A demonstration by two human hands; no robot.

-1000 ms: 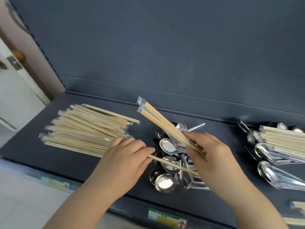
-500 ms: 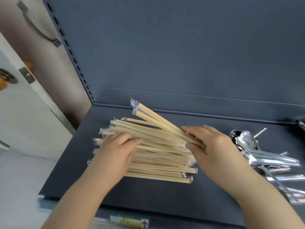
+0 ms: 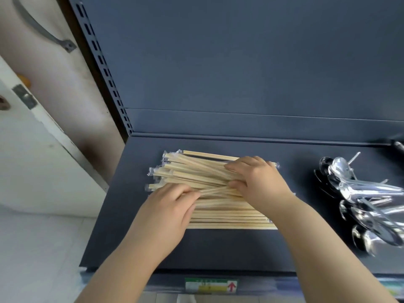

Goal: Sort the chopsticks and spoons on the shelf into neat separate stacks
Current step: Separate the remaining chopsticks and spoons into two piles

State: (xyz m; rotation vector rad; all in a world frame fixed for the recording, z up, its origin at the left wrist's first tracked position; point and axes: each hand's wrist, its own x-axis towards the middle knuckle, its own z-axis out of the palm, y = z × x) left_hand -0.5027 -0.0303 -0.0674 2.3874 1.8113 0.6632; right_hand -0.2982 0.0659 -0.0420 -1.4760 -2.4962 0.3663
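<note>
A stack of plastic-wrapped wooden chopsticks lies on the dark shelf, its sticks running left to right. My right hand rests on the stack's right half, fingers pressing a few slanted pairs down onto it. My left hand covers the stack's front left part and pinches one thin slanted pair between thumb and fingers. A pile of shiny metal spoons lies at the right end of the shelf, apart from the chopsticks.
The shelf's dark back panel rises behind the stack. A slotted upright marks the left end of the shelf. A green and yellow price label sits on the front edge. A white door stands to the left.
The slanted chopsticks in my right hand have come down onto the stack. My left hand now pinches one pair. The view has shifted left, so the spoons sit further right.
</note>
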